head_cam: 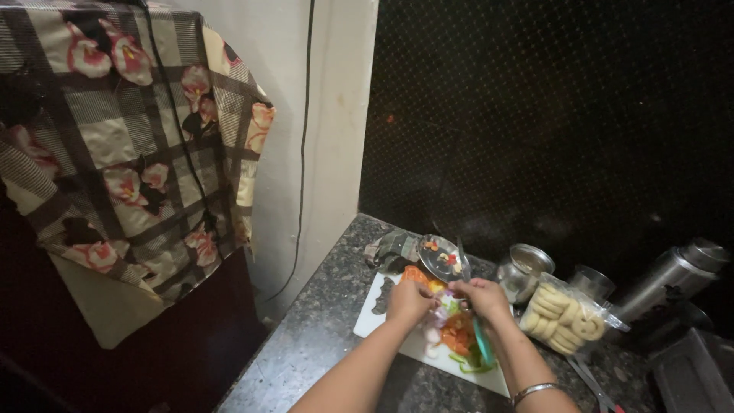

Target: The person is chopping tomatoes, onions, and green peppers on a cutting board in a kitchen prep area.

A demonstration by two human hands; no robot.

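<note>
Cutting board (375, 317): white, flat on the dark speckled counter (321, 336), directly in front of me, long axis running from near-right to far-left corner. Biggest thing nearby otherwise is the floral checked cloth (130, 145) draped on the left, plus a black tiled wall (550, 115) behind.

On the board: pile of chopped vegetables (453, 329), red, orange, green and pale pieces, sitting between and just below my two hands. Both hands are equally close; pile is touching or just under the fingers.

Right of the board: clear bag of ring-shaped biscuits (564, 317), a steel lidded pot (524, 269), a steel flask (673, 277) lying tilted. Behind the board: small steel plate (440, 256) with a few cut bits on it.

Left hand (407, 300): curled down over the far-left edge of the pile, fingers bent, pressing on an orange piece; can't tell if it's gripping it.

Right hand (483, 297): closed around a knife (480, 336) with a teal handle, blade pointing away from me toward the plate.
</note>
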